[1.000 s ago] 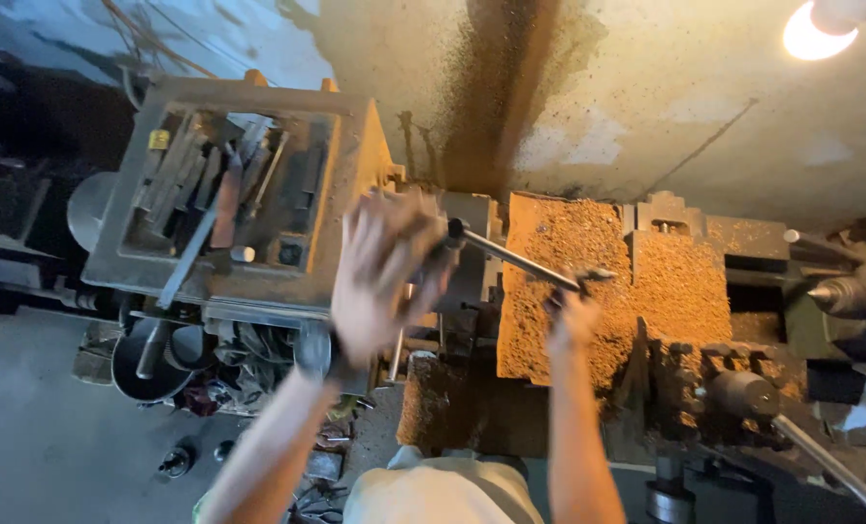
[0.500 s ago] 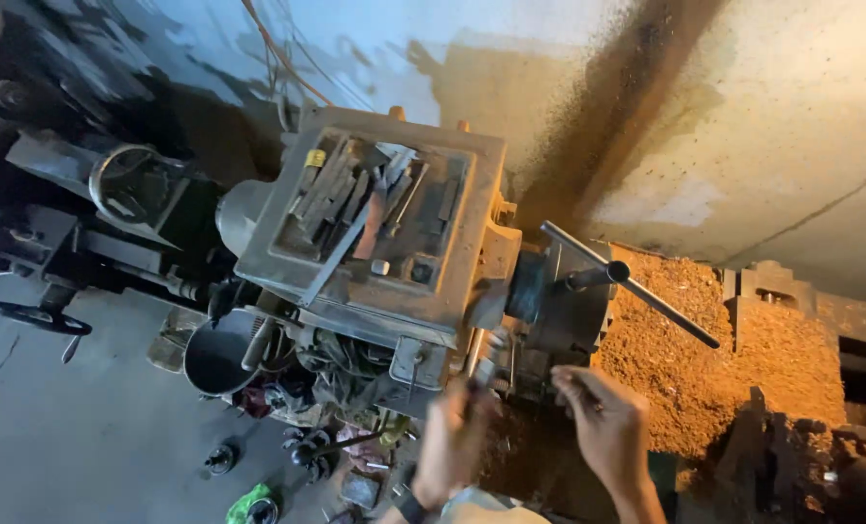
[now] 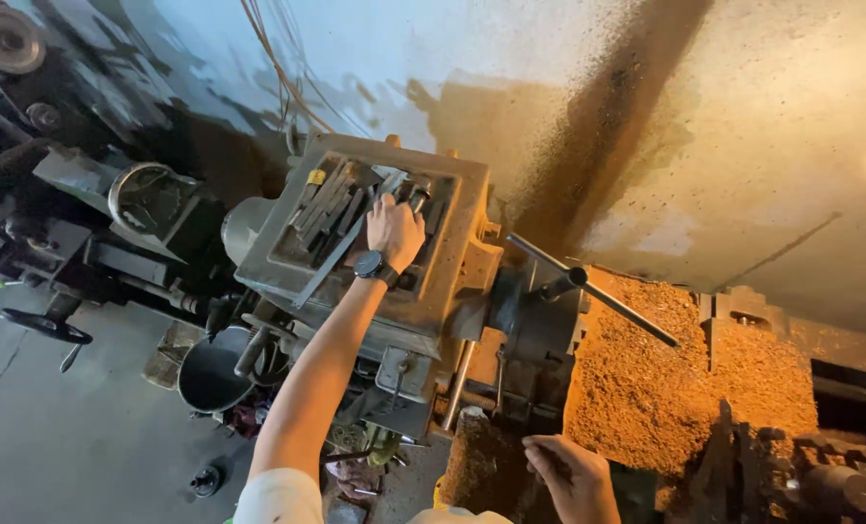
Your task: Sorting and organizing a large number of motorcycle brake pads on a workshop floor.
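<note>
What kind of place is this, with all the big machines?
Most likely a machine workshop. A heavy metal lathe is heaped with brownish shavings, and the left hand reaches into a tray of metal tools on top.

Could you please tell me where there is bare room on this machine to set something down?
Little: the tool tray is crowded with bars where the left hand reaches. The bed is buried in shavings. Bare floor lies left of the bucket.
</note>
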